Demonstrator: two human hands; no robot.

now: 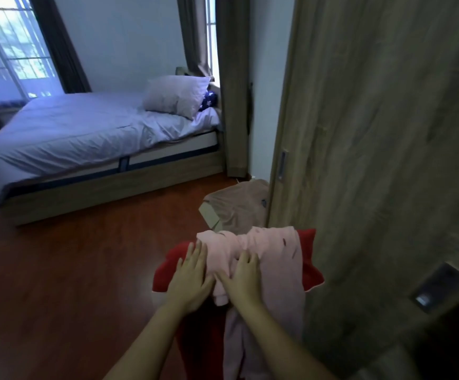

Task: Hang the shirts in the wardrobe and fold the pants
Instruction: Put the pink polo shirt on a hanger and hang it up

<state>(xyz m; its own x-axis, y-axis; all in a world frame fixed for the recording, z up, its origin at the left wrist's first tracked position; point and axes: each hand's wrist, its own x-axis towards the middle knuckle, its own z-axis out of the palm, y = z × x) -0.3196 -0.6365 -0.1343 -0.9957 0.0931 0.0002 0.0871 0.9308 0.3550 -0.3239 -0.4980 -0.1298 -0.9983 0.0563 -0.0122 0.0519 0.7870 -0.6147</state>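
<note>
Bedroom with a made bed (85, 133) far left and a wooden wardrobe door (373, 133) at right. Pink garment (272, 259), near centre, lies draped over a red cloth (309, 259). Left hand (192, 275) and right hand (243, 281) rest flat on it, fingers spread, gripping nothing. Fabric appears soft, light and limp; best taken at an edge or waistband.

Soft matt pink cloth garment (266, 259) lies on red fabric (309, 259), beside glossy wooden floor (72, 270).
</note>
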